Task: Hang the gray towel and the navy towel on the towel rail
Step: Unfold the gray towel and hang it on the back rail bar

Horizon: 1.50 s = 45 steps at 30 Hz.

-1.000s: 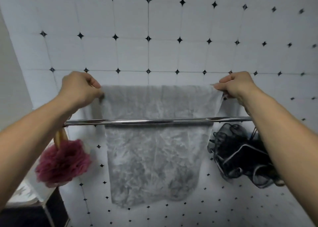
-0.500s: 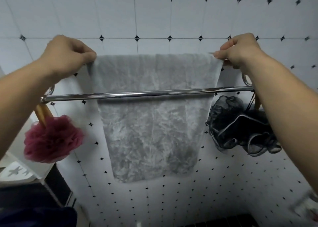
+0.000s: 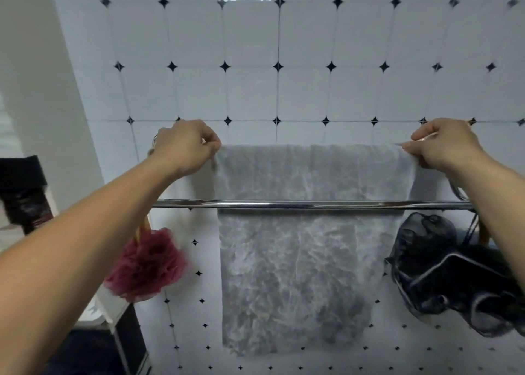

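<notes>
The gray towel (image 3: pixel 295 275) hangs flat between the tiled wall and the chrome towel rail (image 3: pixel 306 204), its top edge held above the rail. My left hand (image 3: pixel 186 147) pinches the towel's top left corner. My right hand (image 3: pixel 444 146) pinches the top right corner. The rail crosses in front of the towel, about a hand's height below both hands. The navy towel is not in view.
A dark red bath pouf (image 3: pixel 146 266) hangs at the rail's left end. A black mesh pouf (image 3: pixel 443 275) hangs at the right end. A white shelf (image 3: pixel 96 315) and a dark box (image 3: pixel 24 192) stand at the left.
The view has tilted up, so the rail and towel sit lower in frame. Both hands still grip the towel's top corners, held at a similar height above the rail.
</notes>
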### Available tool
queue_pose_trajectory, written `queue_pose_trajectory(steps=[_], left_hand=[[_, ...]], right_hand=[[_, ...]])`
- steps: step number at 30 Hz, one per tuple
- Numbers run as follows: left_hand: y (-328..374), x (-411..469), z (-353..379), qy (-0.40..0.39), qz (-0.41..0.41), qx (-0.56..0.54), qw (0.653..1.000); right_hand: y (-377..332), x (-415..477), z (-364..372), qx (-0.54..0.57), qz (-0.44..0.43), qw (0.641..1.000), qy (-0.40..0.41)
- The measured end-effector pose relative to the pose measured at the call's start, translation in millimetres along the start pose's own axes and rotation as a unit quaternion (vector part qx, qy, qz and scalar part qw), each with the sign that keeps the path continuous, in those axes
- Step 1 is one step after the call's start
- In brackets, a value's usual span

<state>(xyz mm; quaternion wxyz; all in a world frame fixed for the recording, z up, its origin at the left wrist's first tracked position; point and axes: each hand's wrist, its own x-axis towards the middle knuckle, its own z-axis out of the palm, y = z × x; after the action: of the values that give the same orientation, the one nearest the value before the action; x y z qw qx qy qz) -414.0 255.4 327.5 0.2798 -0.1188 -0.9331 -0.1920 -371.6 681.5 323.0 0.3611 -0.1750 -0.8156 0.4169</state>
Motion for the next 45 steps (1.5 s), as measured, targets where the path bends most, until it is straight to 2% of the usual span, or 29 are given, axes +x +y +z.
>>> queue_pose_trajectory(steps=[2, 5, 11, 14, 17, 19, 22, 27, 28, 31, 33, 36, 39, 41, 43, 45], left_hand=[[3.1, 1.9, -0.5, 0.036, 0.045, 0.056, 0.997], [-0.9, 6.4, -5.3, 0.069, 0.054, 0.029, 0.996], [-8.5, 4.3, 11.9, 0.026, 0.043, -0.115, 0.992], [-10.7, 3.4, 15.5, -0.019, 0.066, -0.146, 0.987], [-2.4, 3.9, 18.8, -0.042, 0.095, -0.1, 0.99], [3.8, 4.4, 18.9, -0.019, 0.124, -0.032, 0.992], [4.8, 6.6, 6.8, 0.007, 0.127, 0.015, 0.992], [-4.1, 3.3, -2.2, -0.025, 0.08, 0.014, 0.996], [-3.6, 1.6, -0.9, -0.02, 0.079, 0.01, 0.997], [2.0, -0.1, 7.1, 0.001, 0.109, -0.031, 0.994], [7.0, -2.3, 11.4, -0.005, 0.15, -0.01, 0.989], [5.0, -5.0, 13.1, 0.009, 0.206, 0.053, 0.977], [1.6, -10.8, 19.3, 0.035, 0.204, 0.058, 0.977], [6.2, -26.5, 25.8, 0.107, 0.199, -0.016, 0.974], [16.8, -57.0, 35.4, 0.195, 0.209, -0.121, 0.951], [27.7, -91.2, 53.0, 0.225, 0.224, -0.173, 0.932]], right_hand=[[0.8, -0.9, -2.2, 0.007, -0.002, 1.0, -0.004], [-0.3, -0.8, -6.3, 0.028, 0.004, 1.0, -0.004], [3.1, -15.6, -13.5, -0.012, 0.039, 0.999, -0.026], [7.1, -20.7, -20.9, -0.062, 0.057, 0.996, -0.032], [9.7, -23.9, -13.0, -0.008, 0.015, 0.998, -0.058], [11.2, -23.4, -10.7, 0.002, -0.002, 0.999, -0.044], [3.6, -16.8, -15.4, -0.069, -0.05, 0.996, -0.015], [-12.1, -17.1, -17.5, -0.187, -0.153, 0.97, 0.016], [-12.5, -18.8, -15.6, -0.189, -0.187, 0.964, -0.002], [-11.3, -25.8, -5.6, -0.181, -0.247, 0.94, -0.15], [-8.3, -24.0, -0.4, -0.244, -0.278, 0.913, -0.172], [-7.9, -21.7, 1.5, -0.282, -0.291, 0.901, -0.154], [-7.2, -29.1, 6.5, -0.293, -0.293, 0.902, -0.119], [-7.1, -48.7, 11.5, -0.226, -0.306, 0.924, -0.049], [-3.7, -81.2, 18.3, -0.13, -0.336, 0.933, 0.023], [3.3, -117.4, 29.9, -0.055, -0.371, 0.927, 0.027]])
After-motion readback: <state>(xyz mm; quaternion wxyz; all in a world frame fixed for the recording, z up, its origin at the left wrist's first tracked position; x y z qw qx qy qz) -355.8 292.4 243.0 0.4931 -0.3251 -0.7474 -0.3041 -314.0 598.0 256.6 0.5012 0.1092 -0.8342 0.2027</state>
